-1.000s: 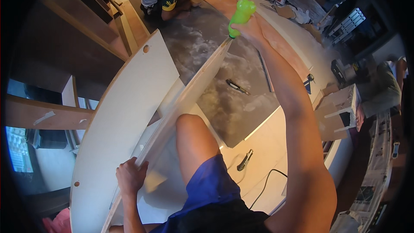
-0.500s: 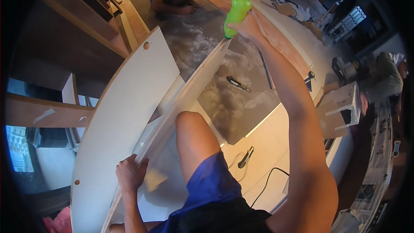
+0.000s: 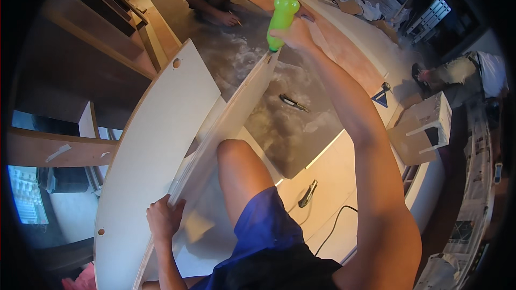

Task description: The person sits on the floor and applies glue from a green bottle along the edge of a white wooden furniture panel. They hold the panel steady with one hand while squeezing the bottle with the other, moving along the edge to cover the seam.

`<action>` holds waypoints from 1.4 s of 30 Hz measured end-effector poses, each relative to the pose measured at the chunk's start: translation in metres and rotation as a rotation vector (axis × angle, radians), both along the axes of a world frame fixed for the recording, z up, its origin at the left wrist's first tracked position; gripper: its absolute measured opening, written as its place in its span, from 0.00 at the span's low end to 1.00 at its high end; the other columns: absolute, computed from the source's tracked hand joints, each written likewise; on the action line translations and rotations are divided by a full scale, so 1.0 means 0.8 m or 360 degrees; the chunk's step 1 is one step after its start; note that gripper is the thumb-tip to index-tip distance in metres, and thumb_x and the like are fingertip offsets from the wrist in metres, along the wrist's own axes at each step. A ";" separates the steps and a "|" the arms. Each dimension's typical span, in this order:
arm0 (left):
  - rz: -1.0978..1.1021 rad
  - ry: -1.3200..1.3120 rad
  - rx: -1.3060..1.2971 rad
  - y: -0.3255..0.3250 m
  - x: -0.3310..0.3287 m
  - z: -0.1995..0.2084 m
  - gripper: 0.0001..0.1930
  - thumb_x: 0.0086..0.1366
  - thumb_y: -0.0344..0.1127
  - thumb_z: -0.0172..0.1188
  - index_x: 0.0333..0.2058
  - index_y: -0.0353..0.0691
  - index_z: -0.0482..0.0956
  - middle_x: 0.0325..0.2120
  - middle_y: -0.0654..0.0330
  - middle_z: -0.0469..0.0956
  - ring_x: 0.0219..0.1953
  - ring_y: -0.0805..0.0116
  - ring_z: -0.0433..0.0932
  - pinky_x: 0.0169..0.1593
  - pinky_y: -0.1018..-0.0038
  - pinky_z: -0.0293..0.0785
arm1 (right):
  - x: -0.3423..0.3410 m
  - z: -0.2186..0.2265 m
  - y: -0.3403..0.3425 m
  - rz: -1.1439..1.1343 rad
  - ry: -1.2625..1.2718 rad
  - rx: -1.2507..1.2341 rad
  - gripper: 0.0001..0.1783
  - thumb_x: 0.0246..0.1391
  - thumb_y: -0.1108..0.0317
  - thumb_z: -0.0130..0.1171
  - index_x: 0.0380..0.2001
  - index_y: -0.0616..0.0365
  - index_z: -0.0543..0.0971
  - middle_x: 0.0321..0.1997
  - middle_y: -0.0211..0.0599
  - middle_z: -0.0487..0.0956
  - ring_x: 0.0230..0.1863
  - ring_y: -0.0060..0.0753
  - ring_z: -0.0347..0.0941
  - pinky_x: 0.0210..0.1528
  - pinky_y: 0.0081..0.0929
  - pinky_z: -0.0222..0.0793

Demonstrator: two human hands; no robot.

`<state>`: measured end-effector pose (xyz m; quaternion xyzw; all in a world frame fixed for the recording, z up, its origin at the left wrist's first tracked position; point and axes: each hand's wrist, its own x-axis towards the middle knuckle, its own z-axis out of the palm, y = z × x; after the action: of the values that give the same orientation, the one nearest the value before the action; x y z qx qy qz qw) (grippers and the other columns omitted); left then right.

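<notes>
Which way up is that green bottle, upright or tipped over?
Tipped over: the green bottle points nozzle-down in the right hand, its tip meeting the far end of the white board's edge.

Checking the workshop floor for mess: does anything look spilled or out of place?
Yes: pale dust or powder is smeared across the grey floor, and a dark hand tool lies loose on it, beyond the white panel.

Right hand (image 3: 293,35) grips the bright green plastic bottle (image 3: 282,15), tip on the long white board's (image 3: 156,145) far edge; left hand (image 3: 164,219) clasps the near edge.
</notes>
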<state>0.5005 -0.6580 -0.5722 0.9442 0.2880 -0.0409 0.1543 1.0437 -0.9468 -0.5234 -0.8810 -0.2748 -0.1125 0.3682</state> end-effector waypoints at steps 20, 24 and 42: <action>0.0006 0.0044 0.0065 0.002 0.004 0.003 0.19 0.57 0.49 0.77 0.35 0.36 0.89 0.24 0.42 0.84 0.30 0.38 0.85 0.39 0.52 0.82 | -0.064 -0.011 0.037 0.0502 0.0127 0.0360 0.28 0.41 0.56 0.79 0.44 0.61 0.85 0.38 0.40 0.89 0.40 0.37 0.86 0.47 0.34 0.81; -0.0001 0.0103 0.0025 0.000 0.005 0.007 0.19 0.57 0.49 0.77 0.34 0.36 0.88 0.23 0.42 0.83 0.30 0.39 0.85 0.39 0.52 0.83 | -0.040 0.002 0.026 0.0174 0.0196 0.0159 0.30 0.42 0.56 0.78 0.48 0.59 0.85 0.43 0.43 0.89 0.47 0.38 0.86 0.53 0.36 0.81; 0.0005 0.0067 0.0055 -0.005 0.006 0.006 0.18 0.58 0.47 0.76 0.32 0.36 0.87 0.21 0.43 0.82 0.29 0.38 0.84 0.38 0.52 0.82 | -0.035 -0.014 0.028 0.0382 0.0207 0.0313 0.29 0.42 0.53 0.79 0.47 0.56 0.86 0.41 0.38 0.89 0.40 0.38 0.87 0.46 0.37 0.82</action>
<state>0.5049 -0.6617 -0.5672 0.9453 0.2932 -0.0555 0.1319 1.0157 -0.9244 -0.5347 -0.8071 -0.3413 -0.0367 0.4805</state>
